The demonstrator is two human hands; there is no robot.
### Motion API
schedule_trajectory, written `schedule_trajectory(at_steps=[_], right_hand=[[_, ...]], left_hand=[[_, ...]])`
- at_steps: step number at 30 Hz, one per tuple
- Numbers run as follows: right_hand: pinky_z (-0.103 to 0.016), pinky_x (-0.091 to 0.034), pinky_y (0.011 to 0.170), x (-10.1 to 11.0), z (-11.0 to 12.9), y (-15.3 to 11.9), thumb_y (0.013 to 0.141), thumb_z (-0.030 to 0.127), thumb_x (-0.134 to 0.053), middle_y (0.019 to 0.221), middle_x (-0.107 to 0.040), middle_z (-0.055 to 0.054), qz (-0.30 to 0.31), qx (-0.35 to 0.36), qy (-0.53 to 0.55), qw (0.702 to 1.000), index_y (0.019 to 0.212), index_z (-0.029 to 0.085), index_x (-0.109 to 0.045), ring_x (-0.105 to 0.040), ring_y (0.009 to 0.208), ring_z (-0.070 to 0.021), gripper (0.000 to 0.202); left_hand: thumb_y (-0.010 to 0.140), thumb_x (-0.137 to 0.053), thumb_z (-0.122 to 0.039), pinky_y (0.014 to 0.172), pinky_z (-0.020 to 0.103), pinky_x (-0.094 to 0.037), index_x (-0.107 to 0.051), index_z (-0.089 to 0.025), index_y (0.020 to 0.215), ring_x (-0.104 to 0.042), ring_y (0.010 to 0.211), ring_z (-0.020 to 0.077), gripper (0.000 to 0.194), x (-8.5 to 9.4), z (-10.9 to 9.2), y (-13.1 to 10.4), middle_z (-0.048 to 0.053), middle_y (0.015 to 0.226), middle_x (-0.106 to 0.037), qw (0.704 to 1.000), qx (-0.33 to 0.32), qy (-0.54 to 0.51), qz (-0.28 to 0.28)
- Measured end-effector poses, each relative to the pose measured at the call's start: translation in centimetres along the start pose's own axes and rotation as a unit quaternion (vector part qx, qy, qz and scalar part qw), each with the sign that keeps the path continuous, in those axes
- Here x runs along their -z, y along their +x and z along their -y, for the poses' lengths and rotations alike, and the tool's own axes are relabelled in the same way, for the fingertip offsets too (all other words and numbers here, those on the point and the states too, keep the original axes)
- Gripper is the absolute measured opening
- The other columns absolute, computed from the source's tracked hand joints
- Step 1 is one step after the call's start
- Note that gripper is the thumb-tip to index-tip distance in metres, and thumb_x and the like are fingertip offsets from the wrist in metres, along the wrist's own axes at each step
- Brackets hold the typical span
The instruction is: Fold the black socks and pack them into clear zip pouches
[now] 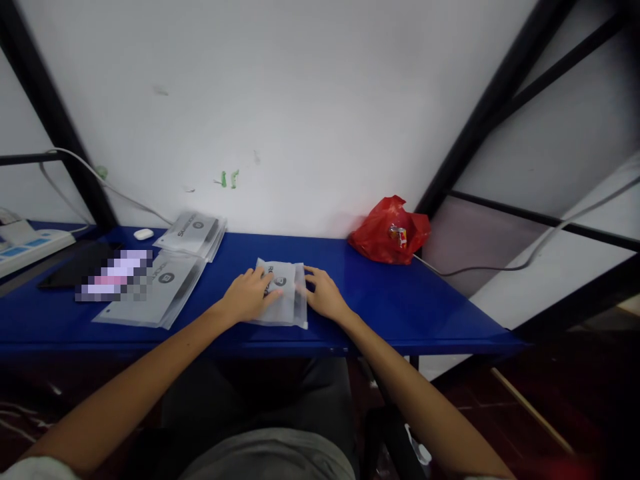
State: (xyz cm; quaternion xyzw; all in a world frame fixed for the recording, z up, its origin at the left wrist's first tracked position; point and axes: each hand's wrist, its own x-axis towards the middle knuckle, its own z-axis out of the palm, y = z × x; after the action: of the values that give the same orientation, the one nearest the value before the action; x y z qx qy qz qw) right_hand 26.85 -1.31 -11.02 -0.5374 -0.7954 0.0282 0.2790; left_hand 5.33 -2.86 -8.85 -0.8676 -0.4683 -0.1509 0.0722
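Note:
A frosted translucent zip bag (pixel 287 303) with dark print lies flat on the blue table (pixel 395 303) in front of me. Its zip edge runs along the right side, with a small white slider near the lower right corner. My left hand (pixel 249 293) rests over the bag's left part, fingers stretched out and apart. At the right edge of the bag is my right hand (pixel 324 292), its fingers slightly bent and spread, touching or very close to the zip edge. Neither hand is closed around anything.
More printed bags (pixel 160 287) lie to the left, with another stack (pixel 193 230) behind. Nearby are a pixelated phone-like item (pixel 115 275), a black flat object (pixel 67 270), a white earbud case (pixel 143 234) and a power strip (pixel 37 248). A red plastic bag (pixel 383 233) sits back right.

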Motion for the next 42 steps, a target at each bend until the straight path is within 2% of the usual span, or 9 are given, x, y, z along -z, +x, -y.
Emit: schedule_trajectory(at_steps=[5,11,20,25,29,32,35,39,42], right_hand=[[-0.045,-0.043,0.097,0.0,-0.4,1.1,0.08,0.037,-0.061,0.126,-0.058,-0.012,0.04,-0.013,0.017,0.999,0.101,0.021,-0.071,-0.05,0.12,-0.03,0.029],[-0.039,-0.043,0.097,1.0,0.5,1.9,0.075,0.022,-0.062,0.126,-0.06,-0.007,0.097,0.004,0.089,0.991,0.098,0.022,-0.072,-0.054,0.117,-0.0278,0.025],[-0.042,-0.041,0.097,0.9,-0.9,2.0,0.074,0.024,-0.063,0.127,-0.059,-0.009,0.085,0.025,0.068,0.994,0.091,0.021,-0.072,-0.055,0.114,-0.0275,0.02],[-0.042,-0.042,0.095,1.0,-2.3,1.7,0.077,0.021,-0.061,0.126,-0.058,-0.011,0.036,-0.065,0.023,0.997,0.076,0.018,-0.069,-0.056,0.113,-0.0268,0.009],[-0.041,-0.042,0.096,1.5,-3.9,1.0,0.077,0.016,-0.059,0.125,-0.059,-0.01,0.0,-0.106,0.008,0.994,0.068,0.018,-0.064,-0.057,0.112,-0.0251,0.01],[-0.04,-0.042,0.096,1.6,-4.6,0.7,0.077,0.016,-0.059,0.123,-0.059,-0.01,-0.014,-0.123,0.01,0.992,0.067,0.018,-0.062,-0.057,0.112,-0.0247,0.011],[-0.041,-0.043,0.095,1.3,-4.6,0.6,0.078,0.018,-0.059,0.124,-0.059,-0.011,-0.025,-0.137,0.002,0.99,0.07,0.017,-0.063,-0.056,0.112,-0.0255,0.01],[-0.04,-0.043,0.095,0.8,-4.5,0.5,0.08,0.021,-0.058,0.121,-0.06,-0.012,-0.032,-0.141,0.001,0.989,0.07,0.018,-0.064,-0.058,0.11,-0.0247,0.012],[-0.04,-0.043,0.095,0.9,-4.6,0.4,0.081,0.022,-0.057,0.12,-0.061,-0.012,-0.027,-0.136,0.001,0.99,0.071,0.018,-0.065,-0.058,0.11,-0.0247,0.014]], left_hand=[[0.093,-0.035,-0.036,0.077,0.033,-0.046,-0.063,-0.019,0.103,-0.059,0.09,0.0212,0.035,0.8,0.7,0.8,0.007,0.1,-0.063,0.994,0.051,-0.095,0.01],[0.089,-0.035,-0.03,0.096,0.039,-0.036,-0.054,-0.006,0.122,-0.047,0.118,0.0306,0.046,-0.6,4.2,3.3,0.02,0.126,-0.053,0.972,0.169,-0.147,0.068],[0.075,-0.048,-0.025,0.064,0.024,-0.044,-0.065,-0.016,0.075,-0.063,0.074,0.0181,0.019,0.5,6.2,2.8,0.005,0.079,-0.07,0.948,0.165,-0.224,0.154],[0.069,-0.046,-0.012,0.06,0.025,-0.038,-0.06,-0.017,0.073,-0.057,0.067,0.0161,0.016,1.8,6.4,1.7,0.003,0.071,-0.065,0.959,0.164,-0.205,0.111],[0.076,-0.045,-0.014,0.066,0.027,-0.039,-0.061,-0.018,0.078,-0.057,0.071,0.0171,0.016,4.8,10.2,2.8,0.004,0.073,-0.063,0.98,0.149,-0.126,0.043],[0.082,-0.044,-0.018,0.078,0.032,-0.041,-0.062,-0.016,0.09,-0.057,0.09,0.0234,0.02,6.6,12.5,4.1,0.01,0.091,-0.064,0.979,0.204,-0.024,-0.015],[0.088,-0.04,-0.03,0.087,0.042,-0.04,-0.054,-0.01,0.115,-0.047,0.112,0.0333,0.036,6.0,11.3,4.4,0.02,0.117,-0.054,0.969,0.231,0.073,-0.055],[0.089,-0.039,-0.045,0.091,0.049,-0.038,-0.05,-0.014,0.124,-0.043,0.117,0.0367,0.048,2.2,6.7,2.7,0.02,0.13,-0.048,0.983,0.144,0.053,0.098],[0.092,-0.031,-0.039,0.091,0.053,-0.037,-0.053,-0.01,0.12,-0.045,0.116,0.0375,0.046,0.0,5.3,1.5,0.022,0.128,-0.05,0.977,0.147,0.067,0.139]])
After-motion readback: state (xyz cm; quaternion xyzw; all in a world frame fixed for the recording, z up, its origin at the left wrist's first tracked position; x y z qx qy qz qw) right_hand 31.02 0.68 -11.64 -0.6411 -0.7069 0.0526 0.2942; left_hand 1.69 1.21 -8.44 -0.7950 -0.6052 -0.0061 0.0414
